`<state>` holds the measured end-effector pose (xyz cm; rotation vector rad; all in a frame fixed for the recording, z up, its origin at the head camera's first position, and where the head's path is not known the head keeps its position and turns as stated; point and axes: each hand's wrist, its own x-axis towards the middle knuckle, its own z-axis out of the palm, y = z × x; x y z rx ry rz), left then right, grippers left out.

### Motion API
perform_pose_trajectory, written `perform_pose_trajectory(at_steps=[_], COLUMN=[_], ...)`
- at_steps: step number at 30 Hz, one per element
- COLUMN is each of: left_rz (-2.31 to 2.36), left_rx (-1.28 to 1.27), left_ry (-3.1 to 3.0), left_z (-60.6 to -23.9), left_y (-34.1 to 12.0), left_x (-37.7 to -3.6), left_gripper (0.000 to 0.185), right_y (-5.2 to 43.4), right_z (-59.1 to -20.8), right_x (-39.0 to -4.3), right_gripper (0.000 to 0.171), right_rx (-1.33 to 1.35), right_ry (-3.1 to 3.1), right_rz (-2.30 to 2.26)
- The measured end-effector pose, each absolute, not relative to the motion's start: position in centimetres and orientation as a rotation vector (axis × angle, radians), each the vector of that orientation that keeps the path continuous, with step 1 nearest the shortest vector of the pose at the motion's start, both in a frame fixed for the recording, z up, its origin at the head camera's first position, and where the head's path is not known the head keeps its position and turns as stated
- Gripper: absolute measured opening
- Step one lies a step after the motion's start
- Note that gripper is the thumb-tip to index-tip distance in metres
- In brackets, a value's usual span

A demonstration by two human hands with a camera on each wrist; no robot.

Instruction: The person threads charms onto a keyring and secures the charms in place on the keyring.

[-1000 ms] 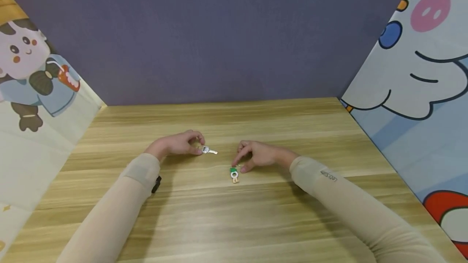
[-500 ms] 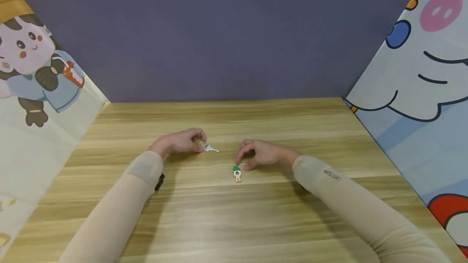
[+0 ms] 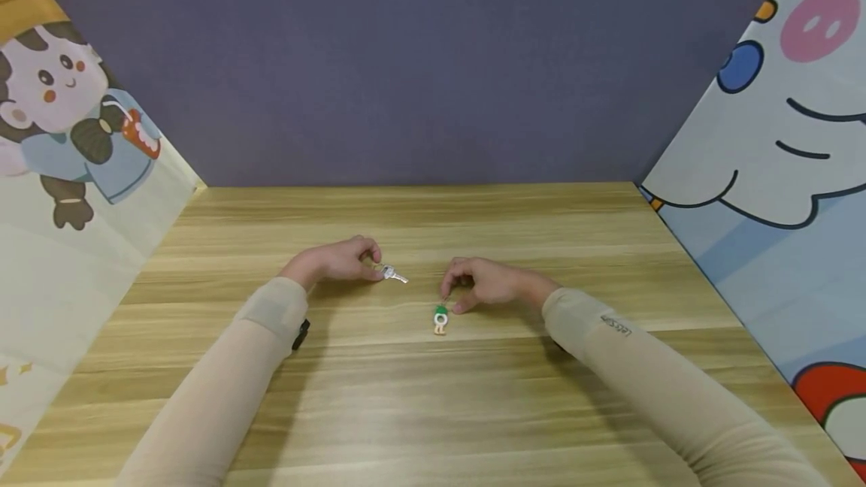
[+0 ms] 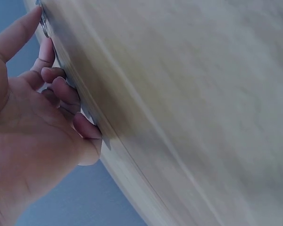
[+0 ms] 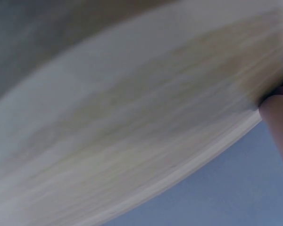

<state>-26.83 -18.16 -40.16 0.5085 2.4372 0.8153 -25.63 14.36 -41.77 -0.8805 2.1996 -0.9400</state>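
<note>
My left hand (image 3: 373, 264) rests on the wooden table (image 3: 433, 397) and pinches the head of a small silver key (image 3: 392, 274) between thumb and forefinger, with the blade pointing right. In the left wrist view the fingers (image 4: 61, 89) are curled against the table and a sliver of metal shows at the fingertip. My right hand (image 3: 450, 300) lies a little to the right, fingers curled, its thumb and forefinger pinching the top of a small green and orange key charm (image 3: 440, 319) that lies on the table. The right wrist view is blurred and shows only table.
A purple wall (image 3: 419, 58) closes off the back of the table. Cartoon-printed panels stand at the left (image 3: 74, 171) and the right (image 3: 778, 134). Both arms wear beige sleeves (image 3: 223, 389).
Both hands have stayed almost in place. The key in my left hand has tilted slightly, and the right fingers have drawn in closer over the charm.
</note>
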Motion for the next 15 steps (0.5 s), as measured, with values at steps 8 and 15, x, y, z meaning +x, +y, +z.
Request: perform_pose_trajectory(at_steps=[8,15], left_rz=[0.793,0.804], left_rx=[0.513,0.493], left_ry=[2.413,2.389], left_z=[-39.83,-39.64], left_y=[-18.20,-18.24], left_x=[-26.78,-26.70], left_gripper=[0.024,0.025], right_y=[14.43,14.36], right_z=[-42.02,-41.96], right_x=[-25.89,-25.86], right_gripper=[0.023,0.018], right_rx=[-0.847,-0.860], right_ry=[2.196,2.207], right_rz=[-0.970,-0.944])
